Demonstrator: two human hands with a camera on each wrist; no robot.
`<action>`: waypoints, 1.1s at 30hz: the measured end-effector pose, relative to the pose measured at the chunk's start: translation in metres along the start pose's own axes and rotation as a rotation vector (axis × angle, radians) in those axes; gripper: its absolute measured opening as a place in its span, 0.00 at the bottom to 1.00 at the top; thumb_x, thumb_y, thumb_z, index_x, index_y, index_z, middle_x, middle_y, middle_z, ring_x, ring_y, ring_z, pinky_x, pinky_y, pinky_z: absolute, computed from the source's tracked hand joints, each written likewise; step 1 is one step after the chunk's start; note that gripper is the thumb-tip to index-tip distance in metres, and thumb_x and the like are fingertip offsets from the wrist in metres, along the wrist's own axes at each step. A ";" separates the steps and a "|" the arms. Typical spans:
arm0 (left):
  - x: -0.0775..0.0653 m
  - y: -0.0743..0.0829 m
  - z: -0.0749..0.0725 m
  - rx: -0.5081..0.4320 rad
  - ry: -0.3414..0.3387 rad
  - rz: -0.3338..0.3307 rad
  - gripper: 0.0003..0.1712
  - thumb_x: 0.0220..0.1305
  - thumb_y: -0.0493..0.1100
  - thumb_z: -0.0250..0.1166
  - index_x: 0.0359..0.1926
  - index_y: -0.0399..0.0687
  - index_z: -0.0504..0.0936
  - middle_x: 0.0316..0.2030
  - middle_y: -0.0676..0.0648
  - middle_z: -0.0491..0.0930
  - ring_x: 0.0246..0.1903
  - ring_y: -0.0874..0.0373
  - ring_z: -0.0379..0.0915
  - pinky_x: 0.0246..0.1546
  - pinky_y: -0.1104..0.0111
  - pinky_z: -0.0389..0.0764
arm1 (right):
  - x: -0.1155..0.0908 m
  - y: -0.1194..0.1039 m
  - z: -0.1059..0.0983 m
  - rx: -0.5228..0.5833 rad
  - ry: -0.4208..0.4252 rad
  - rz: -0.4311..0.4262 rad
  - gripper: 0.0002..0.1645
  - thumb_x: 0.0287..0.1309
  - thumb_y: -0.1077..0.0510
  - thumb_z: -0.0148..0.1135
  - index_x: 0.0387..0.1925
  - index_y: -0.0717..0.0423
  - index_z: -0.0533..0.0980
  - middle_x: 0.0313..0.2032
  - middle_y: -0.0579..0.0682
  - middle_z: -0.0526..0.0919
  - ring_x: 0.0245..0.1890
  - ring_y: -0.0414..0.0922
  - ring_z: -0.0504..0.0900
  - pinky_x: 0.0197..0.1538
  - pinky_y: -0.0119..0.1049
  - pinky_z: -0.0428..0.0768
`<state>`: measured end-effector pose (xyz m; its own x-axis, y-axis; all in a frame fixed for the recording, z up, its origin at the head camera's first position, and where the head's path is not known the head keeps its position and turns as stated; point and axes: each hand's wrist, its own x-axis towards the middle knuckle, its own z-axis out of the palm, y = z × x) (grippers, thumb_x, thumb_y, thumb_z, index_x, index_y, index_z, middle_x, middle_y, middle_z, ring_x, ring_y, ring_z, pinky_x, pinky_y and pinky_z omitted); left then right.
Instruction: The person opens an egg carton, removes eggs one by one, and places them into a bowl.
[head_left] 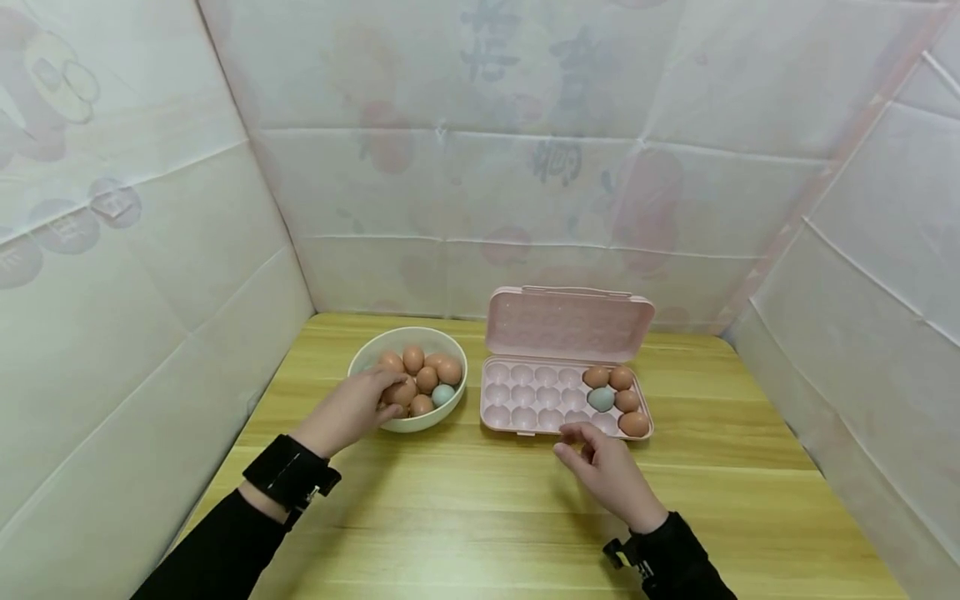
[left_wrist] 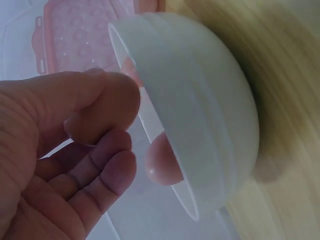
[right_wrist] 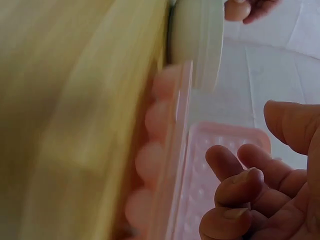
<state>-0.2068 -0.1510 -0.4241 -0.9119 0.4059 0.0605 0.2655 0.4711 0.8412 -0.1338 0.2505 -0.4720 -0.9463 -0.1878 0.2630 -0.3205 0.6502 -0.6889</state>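
Over the cream bowl [head_left: 435, 418], my left hand [head_left: 352, 410] pinches a brown egg [left_wrist: 112, 107] between thumb and fingers. In the left wrist view this egg is up beside the bowl's rim. More brown eggs and a pale blue egg [head_left: 443, 395] lie in the bowl. To the right stands a pink egg box [head_left: 522, 396] with its lid [head_left: 568, 325] raised. Its right end carries several brown eggs and one pale blue egg [head_left: 601, 400]. My right hand [head_left: 603, 475] hovers at the box's front edge, fingers loosely bent and nothing between them.
Both containers stand on a wood-grain table [head_left: 457, 517], a narrow gap apart. Pale printed sheeting [head_left: 450, 200] rises behind the table and along both sides. The raised lid stands at the back of the box, near the rear sheeting.
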 end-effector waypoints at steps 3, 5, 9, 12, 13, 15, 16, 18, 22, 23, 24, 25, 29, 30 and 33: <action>0.007 0.004 0.000 -0.350 -0.056 -0.162 0.13 0.83 0.43 0.50 0.42 0.43 0.78 0.40 0.49 0.79 0.40 0.59 0.75 0.39 0.73 0.74 | 0.004 0.005 -0.009 -0.039 0.035 -0.028 0.15 0.70 0.56 0.72 0.54 0.57 0.84 0.42 0.48 0.89 0.26 0.30 0.71 0.32 0.28 0.73; 0.012 0.009 0.000 -0.579 -0.078 -0.262 0.17 0.82 0.42 0.45 0.47 0.44 0.81 0.43 0.50 0.81 0.42 0.57 0.76 0.42 0.71 0.73 | 0.007 0.008 -0.016 -0.057 0.045 -0.029 0.15 0.70 0.57 0.71 0.54 0.57 0.83 0.42 0.51 0.90 0.27 0.30 0.72 0.32 0.28 0.75; 0.018 0.015 0.002 -0.670 -0.110 -0.294 0.20 0.79 0.38 0.48 0.62 0.45 0.81 0.50 0.51 0.83 0.45 0.54 0.80 0.55 0.60 0.79 | 0.015 0.016 -0.028 -0.115 0.068 -0.062 0.14 0.69 0.57 0.72 0.52 0.59 0.84 0.42 0.53 0.90 0.26 0.32 0.72 0.32 0.29 0.74; 0.023 0.013 0.004 -0.686 -0.095 -0.320 0.20 0.80 0.39 0.49 0.64 0.41 0.78 0.50 0.50 0.83 0.46 0.53 0.82 0.63 0.52 0.79 | 0.021 0.021 -0.038 -0.150 0.076 -0.065 0.13 0.69 0.58 0.72 0.52 0.59 0.83 0.43 0.54 0.90 0.27 0.35 0.71 0.33 0.29 0.72; 0.025 0.011 0.005 -0.689 -0.091 -0.326 0.19 0.80 0.39 0.49 0.65 0.40 0.77 0.51 0.50 0.83 0.47 0.52 0.82 0.64 0.51 0.79 | 0.024 0.023 -0.040 -0.156 0.075 -0.056 0.14 0.70 0.57 0.72 0.52 0.59 0.83 0.44 0.55 0.90 0.26 0.35 0.70 0.33 0.29 0.72; 0.028 0.007 0.006 -0.702 -0.078 -0.347 0.20 0.80 0.39 0.49 0.65 0.38 0.76 0.52 0.49 0.84 0.49 0.52 0.83 0.63 0.53 0.80 | 0.027 0.026 -0.046 -0.167 0.051 -0.017 0.15 0.71 0.56 0.71 0.53 0.59 0.81 0.46 0.57 0.89 0.24 0.36 0.70 0.31 0.30 0.71; 0.028 0.006 0.006 -0.704 -0.076 -0.350 0.20 0.80 0.38 0.49 0.66 0.37 0.75 0.52 0.49 0.85 0.49 0.53 0.83 0.62 0.54 0.81 | 0.028 0.026 -0.049 -0.173 0.039 0.002 0.15 0.72 0.56 0.70 0.54 0.60 0.81 0.45 0.57 0.88 0.24 0.36 0.70 0.31 0.30 0.71; 0.030 0.004 0.007 -0.710 -0.075 -0.358 0.22 0.79 0.37 0.49 0.67 0.33 0.73 0.52 0.49 0.85 0.48 0.54 0.83 0.61 0.56 0.81 | 0.032 0.029 -0.054 -0.213 0.028 0.008 0.18 0.72 0.56 0.70 0.55 0.62 0.80 0.45 0.57 0.88 0.25 0.36 0.71 0.31 0.31 0.72; 0.031 0.001 0.008 -0.687 -0.078 -0.364 0.25 0.79 0.37 0.49 0.71 0.30 0.70 0.53 0.47 0.85 0.45 0.56 0.83 0.59 0.57 0.83 | 0.044 0.035 -0.062 -0.295 0.013 -0.037 0.20 0.71 0.57 0.70 0.56 0.66 0.80 0.32 0.51 0.84 0.25 0.36 0.71 0.31 0.32 0.72; 0.032 0.001 0.008 -0.670 -0.078 -0.365 0.25 0.79 0.37 0.49 0.71 0.29 0.70 0.53 0.46 0.85 0.45 0.56 0.83 0.59 0.57 0.83 | 0.047 0.036 -0.063 -0.316 0.009 -0.048 0.21 0.70 0.57 0.71 0.56 0.67 0.80 0.29 0.49 0.82 0.24 0.35 0.70 0.31 0.31 0.72; 0.032 0.001 0.008 -0.653 -0.071 -0.369 0.25 0.79 0.38 0.49 0.70 0.29 0.70 0.52 0.46 0.84 0.45 0.55 0.83 0.58 0.57 0.83 | 0.050 0.038 -0.064 -0.330 0.001 -0.056 0.20 0.70 0.56 0.71 0.55 0.66 0.80 0.25 0.46 0.77 0.23 0.35 0.68 0.31 0.31 0.70; 0.032 0.000 0.007 -0.625 -0.067 -0.370 0.25 0.80 0.38 0.48 0.70 0.28 0.70 0.51 0.45 0.84 0.45 0.55 0.83 0.58 0.58 0.84 | 0.053 0.039 -0.066 -0.340 -0.009 -0.060 0.19 0.70 0.56 0.71 0.54 0.66 0.80 0.22 0.45 0.73 0.21 0.34 0.67 0.29 0.30 0.68; 0.032 0.001 0.007 -0.599 -0.059 -0.388 0.26 0.81 0.39 0.46 0.71 0.28 0.68 0.50 0.46 0.82 0.50 0.50 0.83 0.60 0.55 0.84 | 0.063 0.042 -0.069 -0.397 -0.039 -0.071 0.15 0.70 0.58 0.70 0.51 0.63 0.78 0.23 0.50 0.75 0.22 0.40 0.73 0.31 0.35 0.73; 0.032 0.001 0.007 -0.606 -0.059 -0.393 0.26 0.80 0.39 0.46 0.71 0.27 0.67 0.50 0.46 0.82 0.51 0.50 0.83 0.61 0.55 0.84 | 0.066 0.042 -0.069 -0.408 -0.044 -0.073 0.15 0.70 0.58 0.69 0.51 0.62 0.78 0.26 0.54 0.80 0.24 0.44 0.78 0.33 0.38 0.77; 0.034 0.000 0.007 -0.635 -0.063 -0.403 0.27 0.82 0.40 0.45 0.73 0.28 0.64 0.50 0.46 0.80 0.51 0.50 0.81 0.63 0.54 0.83 | 0.072 0.043 -0.070 -0.450 -0.048 -0.071 0.18 0.71 0.59 0.67 0.57 0.63 0.79 0.45 0.65 0.88 0.40 0.57 0.88 0.44 0.53 0.86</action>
<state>-0.2354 -0.1317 -0.4255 -0.8758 0.3504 -0.3320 -0.3334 0.0582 0.9410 -0.2124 0.3170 -0.4356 -0.9269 -0.2707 0.2601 -0.3449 0.8876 -0.3053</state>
